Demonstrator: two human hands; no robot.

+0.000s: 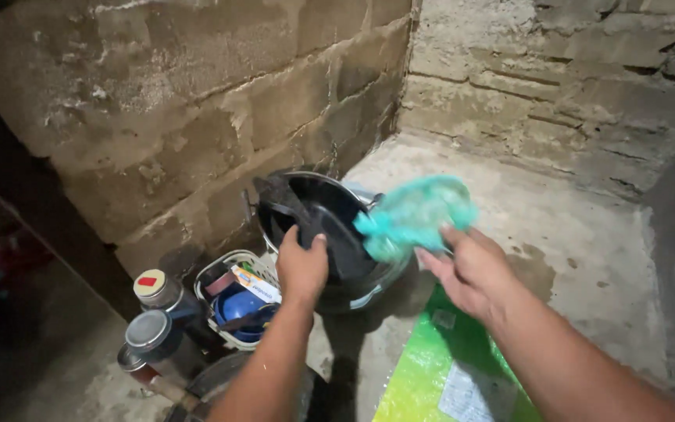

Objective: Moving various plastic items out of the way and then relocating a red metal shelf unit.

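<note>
Your left hand point(301, 266) clamps fingers over the near rim of the black pot point(330, 227), tipped up by the far-left block wall point(197, 101), likely exposing its inside to the teal scrubber point(414, 215) your right hand point(470, 270) pinches at right

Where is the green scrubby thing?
The teal scrubber is in the right hand, at the right rim of the black pan that the left hand grips.
</note>
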